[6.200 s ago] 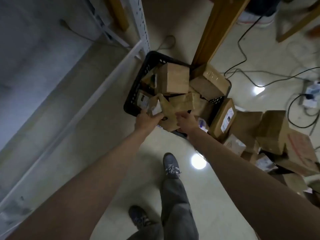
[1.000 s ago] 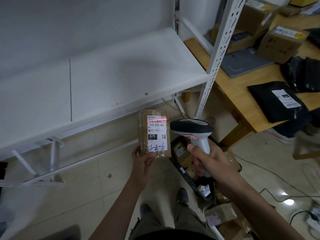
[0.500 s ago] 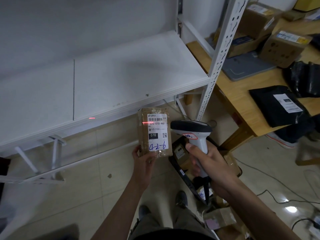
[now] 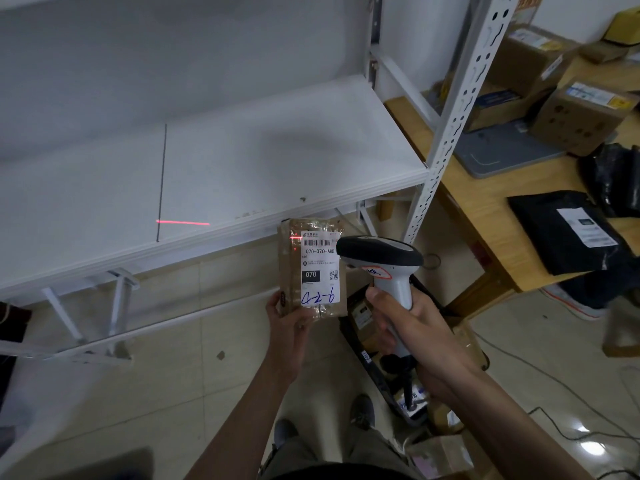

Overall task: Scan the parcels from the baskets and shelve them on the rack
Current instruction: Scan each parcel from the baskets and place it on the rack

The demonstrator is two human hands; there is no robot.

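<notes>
Brown cardboard parcel with a white shipping label (image 4: 311, 268) stands upright near the centre of the view, its lower end gripped by the left hand (image 4: 289, 322), thumb on the label side and fingers (image 4: 273, 304) curled round the left edge. The label shows a barcode, "070-070-A80" and a handwritten blue code. At 3 o'clock from the parcel, just beside it, the right hand (image 4: 412, 329) clenches the handle of a white and grey handheld barcode scanner (image 4: 384, 265), whose head points toward the label. A red laser line (image 4: 183, 222) falls partly on the parcel's upper left edge and partly on the white metal rack shelf (image 4: 242, 161) at 10 o'clock. Below the hands, at 5 o'clock, a black plastic basket (image 4: 370, 362) holds more parcels. At 2 o'clock, a wooden bench (image 4: 485, 202) carries cardboard boxes (image 4: 581, 116) and a black mailer bag (image 4: 564, 233).
</notes>
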